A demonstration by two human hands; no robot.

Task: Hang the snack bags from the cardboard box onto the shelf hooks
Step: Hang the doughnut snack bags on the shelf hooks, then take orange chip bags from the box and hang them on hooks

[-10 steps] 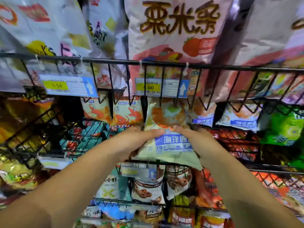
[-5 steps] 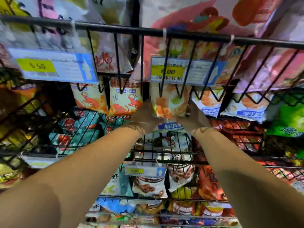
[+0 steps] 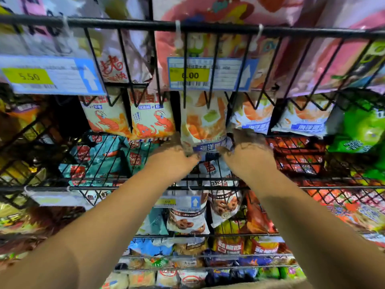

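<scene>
Step (est.): seating the snack bag (image 3: 204, 122) on its shelf hook. The hook is not visible, as it sits behind the 6.00 price tag (image 3: 208, 74).
L hand: left hand (image 3: 175, 157) is at centre frame and pinches the bag's lower-left corner, fingers curled on the film.
R hand: right hand (image 3: 248, 155) is just right of centre and pinches the lower-right corner in the same way.
Bag loc: centre frame, between the prawn-print bag (image 3: 152, 119) on its left and a same-brand bag (image 3: 252, 119) on its right. It hangs below the black wire rail (image 3: 125, 24).
Orientation: upright, printed face twd camera. The blue band is at the bottom and the top edge points to the upper frame, going out of sight behind the tag.
Long axis: approx. vertical in frame, no clear tilt.
Hole on hook?: can't tell, top is hidden.
Technique: keep both corners level so the header stays square. Push up and back until the hole catches, then ease the grip gradually and check that the bag hangs by itself.
Risk: crushing the contents w/ tight pinches. Also snagging on the wire prongs (image 3: 210, 97) by the tag.
</scene>
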